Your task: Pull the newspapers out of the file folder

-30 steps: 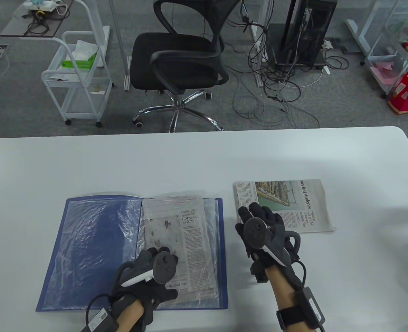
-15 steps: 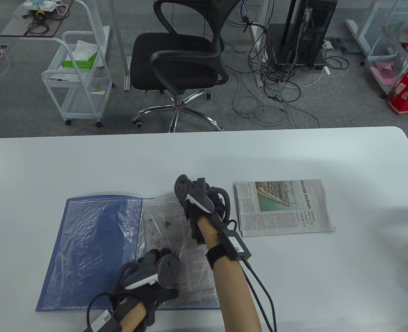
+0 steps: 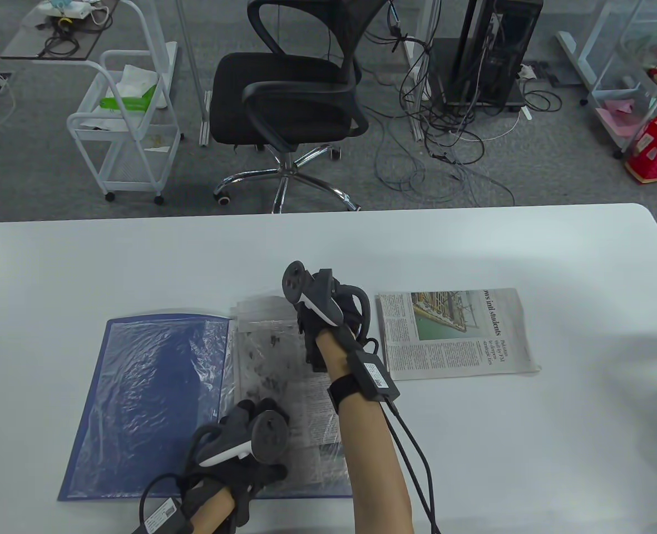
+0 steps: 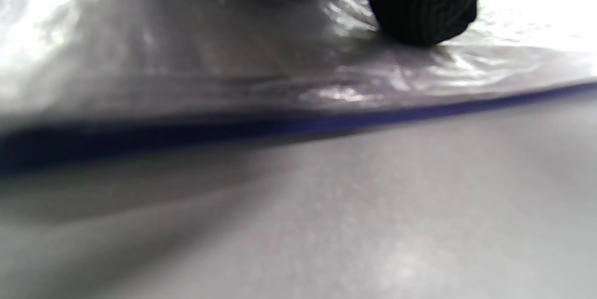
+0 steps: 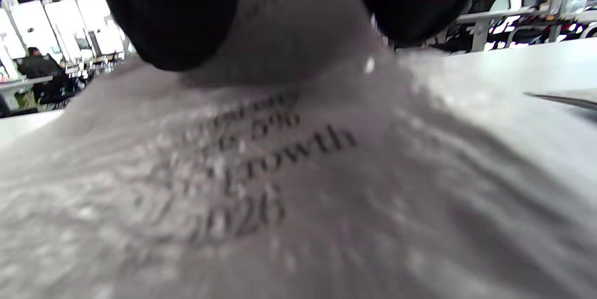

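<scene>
We see the right hand (image 3: 328, 317) gripping the top edge of the sleeved newspaper (image 3: 283, 367), fingertips (image 5: 172, 19) pinching the sheet; left hand (image 3: 245, 445) rests flat on the crinkled clear plastic sleeve (image 4: 233, 56), pressing it down near the bottom edge. The newspaper sits part-way out of the top of the open blue file folder (image 3: 139, 400); the glossy left sleeve holds nothing visible. A second folded newspaper (image 3: 456, 331) lies flat on the white table (image 3: 528, 445), just right of the folder.

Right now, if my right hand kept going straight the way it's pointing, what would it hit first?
Probably nothing: the right hand points toward the far edge of the table, and past the newspaper it grips, only bare tabletop shows.
</scene>
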Motion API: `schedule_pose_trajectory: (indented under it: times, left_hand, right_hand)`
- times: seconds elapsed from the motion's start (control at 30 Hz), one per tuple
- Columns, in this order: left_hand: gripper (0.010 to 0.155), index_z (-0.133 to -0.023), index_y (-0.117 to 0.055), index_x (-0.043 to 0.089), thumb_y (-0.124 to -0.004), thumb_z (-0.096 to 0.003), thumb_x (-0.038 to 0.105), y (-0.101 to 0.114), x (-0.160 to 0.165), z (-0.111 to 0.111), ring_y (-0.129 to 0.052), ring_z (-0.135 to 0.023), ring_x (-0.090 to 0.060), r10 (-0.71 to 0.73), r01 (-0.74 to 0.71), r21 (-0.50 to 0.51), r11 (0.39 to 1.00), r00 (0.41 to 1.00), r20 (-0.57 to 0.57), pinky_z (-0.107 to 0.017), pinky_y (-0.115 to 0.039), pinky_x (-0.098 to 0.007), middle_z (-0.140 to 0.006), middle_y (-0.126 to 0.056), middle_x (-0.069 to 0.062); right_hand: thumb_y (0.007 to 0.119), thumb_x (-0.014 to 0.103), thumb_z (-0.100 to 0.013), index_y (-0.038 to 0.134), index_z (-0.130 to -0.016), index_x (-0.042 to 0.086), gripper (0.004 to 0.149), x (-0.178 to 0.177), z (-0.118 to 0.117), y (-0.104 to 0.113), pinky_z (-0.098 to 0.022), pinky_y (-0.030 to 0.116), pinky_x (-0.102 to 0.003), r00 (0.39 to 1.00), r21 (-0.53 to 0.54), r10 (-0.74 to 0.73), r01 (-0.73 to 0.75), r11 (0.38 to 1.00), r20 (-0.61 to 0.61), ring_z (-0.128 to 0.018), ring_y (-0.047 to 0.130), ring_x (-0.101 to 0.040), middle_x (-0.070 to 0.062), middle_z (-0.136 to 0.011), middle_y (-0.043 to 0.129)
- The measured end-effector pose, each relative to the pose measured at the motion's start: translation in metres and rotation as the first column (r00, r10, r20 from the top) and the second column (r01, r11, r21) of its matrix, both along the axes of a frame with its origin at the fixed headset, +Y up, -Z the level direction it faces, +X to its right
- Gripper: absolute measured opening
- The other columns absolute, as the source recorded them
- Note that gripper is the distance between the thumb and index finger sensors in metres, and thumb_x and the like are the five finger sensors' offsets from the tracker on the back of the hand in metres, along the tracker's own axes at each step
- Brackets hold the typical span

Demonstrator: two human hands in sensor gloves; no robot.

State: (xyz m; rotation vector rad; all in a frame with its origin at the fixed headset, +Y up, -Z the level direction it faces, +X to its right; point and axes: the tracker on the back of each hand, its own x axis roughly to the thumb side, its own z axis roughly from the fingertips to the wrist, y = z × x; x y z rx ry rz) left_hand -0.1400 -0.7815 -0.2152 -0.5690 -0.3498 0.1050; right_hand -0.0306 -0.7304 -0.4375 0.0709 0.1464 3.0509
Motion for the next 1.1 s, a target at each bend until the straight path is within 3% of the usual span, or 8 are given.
schedule_pose_trajectory:
  times: [0.13,0.33,0.4,0.47,0.67,0.87,1.0,1.1]
  left_hand:
    - [0.084,-0.112,-0.028,0.021,-0.073,-0.0469,0.049,0.000,0.000,0.000,-0.017,-0.100,-0.057,0.001,-0.001,0.004,1.000,1.000,0.000,-0.069,-0.034,-0.069,-0.115,-0.009,-0.012]
    - [0.083,-0.112,-0.028,0.020,-0.071,-0.0471,0.049,-0.001,-0.001,0.000,-0.017,-0.100,-0.058,0.008,-0.008,-0.008,1.000,1.000,-0.009,-0.068,-0.034,-0.069,-0.115,-0.010,-0.013]
    - [0.083,-0.112,-0.027,0.021,-0.071,-0.0473,0.049,-0.001,-0.001,0.000,-0.017,-0.100,-0.057,0.010,-0.010,-0.022,1.000,1.000,-0.011,-0.068,-0.033,-0.069,-0.115,-0.010,-0.013]
    - [0.083,-0.112,-0.027,0.020,-0.071,-0.0474,0.049,-0.001,-0.001,0.000,-0.017,-0.100,-0.057,0.011,-0.012,-0.023,1.000,1.000,-0.010,-0.068,-0.033,-0.069,-0.115,-0.011,-0.013]
    - [0.083,-0.111,-0.027,0.021,-0.071,-0.0473,0.049,-0.001,-0.001,-0.001,-0.016,-0.100,-0.057,0.013,-0.014,-0.033,0.999,1.000,-0.016,-0.068,-0.032,-0.068,-0.115,-0.010,-0.013]
    - [0.083,-0.111,-0.026,0.021,-0.071,-0.0474,0.049,-0.002,-0.002,-0.001,-0.015,-0.099,-0.056,0.018,-0.019,-0.042,0.999,1.000,-0.021,-0.068,-0.031,-0.068,-0.115,-0.010,-0.012]
    - [0.083,-0.111,-0.026,0.021,-0.071,-0.0475,0.049,-0.002,-0.002,-0.001,-0.014,-0.099,-0.056,0.021,-0.022,-0.046,0.999,0.999,-0.026,-0.068,-0.031,-0.068,-0.115,-0.009,-0.012]
    - [0.083,-0.111,-0.026,0.021,-0.071,-0.0475,0.049,-0.002,-0.002,-0.001,-0.014,-0.099,-0.056,0.026,-0.027,-0.050,0.998,0.999,-0.030,-0.068,-0.030,-0.068,-0.115,-0.009,-0.012]
  right_hand:
    - [0.082,0.037,-0.038,0.081,-0.077,0.040,0.040,-0.002,0.000,0.015,-0.059,0.078,-0.049,0.997,0.122,0.071,-0.075,0.990,0.035,-0.064,0.093,-0.018,0.008,-0.079,0.082]
    - [0.076,0.038,-0.041,0.072,-0.081,0.042,0.040,0.010,0.001,0.059,-0.058,0.080,-0.047,0.983,0.320,-0.142,0.098,0.942,0.119,-0.071,0.096,-0.019,0.010,-0.089,0.082]
    - [0.075,0.039,-0.041,0.072,-0.081,0.042,0.040,0.016,0.009,0.083,-0.055,0.083,-0.044,0.973,0.479,-0.198,0.120,0.870,0.118,-0.066,0.099,-0.015,0.010,-0.086,0.085]
    - [0.075,0.039,-0.041,0.072,-0.081,0.042,0.039,0.023,0.017,0.103,-0.053,0.084,-0.043,0.966,0.553,-0.243,0.154,0.819,0.091,-0.064,0.100,-0.014,0.010,-0.084,0.086]
    - [0.077,0.038,-0.040,0.074,-0.079,0.039,0.039,0.065,0.040,0.161,-0.039,0.091,-0.040,0.910,0.677,-0.414,0.291,0.676,0.022,-0.048,0.107,-0.013,0.007,-0.074,0.094]
    - [0.079,0.036,-0.039,0.077,-0.078,0.036,0.039,0.147,0.065,0.190,-0.030,0.093,-0.039,0.679,0.681,-0.730,0.498,0.537,0.080,-0.038,0.109,-0.013,0.004,-0.071,0.097]
    - [0.079,0.036,-0.039,0.078,-0.078,0.034,0.039,0.210,0.080,0.173,-0.026,0.094,-0.037,0.511,0.681,-0.846,0.565,0.466,0.154,-0.034,0.109,-0.012,0.002,-0.069,0.098]
    - [0.080,0.035,-0.039,0.079,-0.078,0.032,0.039,0.257,0.090,0.139,-0.024,0.094,-0.037,0.414,0.684,-0.878,0.569,0.457,0.242,-0.031,0.109,-0.012,0.001,-0.068,0.098]
